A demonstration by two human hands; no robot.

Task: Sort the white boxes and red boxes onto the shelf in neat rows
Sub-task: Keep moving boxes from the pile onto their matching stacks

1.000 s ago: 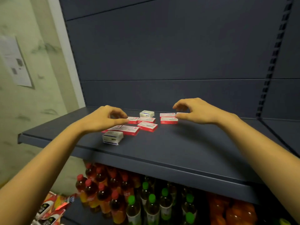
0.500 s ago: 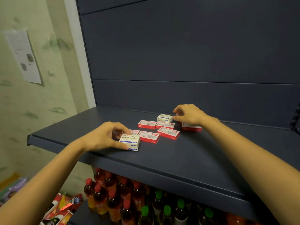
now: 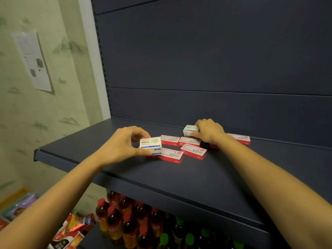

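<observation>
On the dark blue shelf (image 3: 179, 177) lie several flat red boxes, among them one (image 3: 172, 155) at the front, one (image 3: 194, 151) to its right and one (image 3: 240, 138) at the far right. My left hand (image 3: 122, 146) grips a white box (image 3: 150, 145) with a blue stripe, raised above the left end of the red boxes. Further back, my right hand (image 3: 209, 131) closes on a second white box (image 3: 190, 130) that rests on the shelf near the back panel. My right wrist hides part of another red box.
Below the shelf stand bottles with red caps (image 3: 125, 218) and green caps (image 3: 179, 236). Snack packets (image 3: 71, 229) lie at the lower left. A green wall with a posted sheet (image 3: 32, 60) is on the left. The shelf's back panel (image 3: 215, 60) rises behind the boxes.
My left hand has lifted the white box up off the shelf. My right hand has slid left from the red box onto the rear white box.
</observation>
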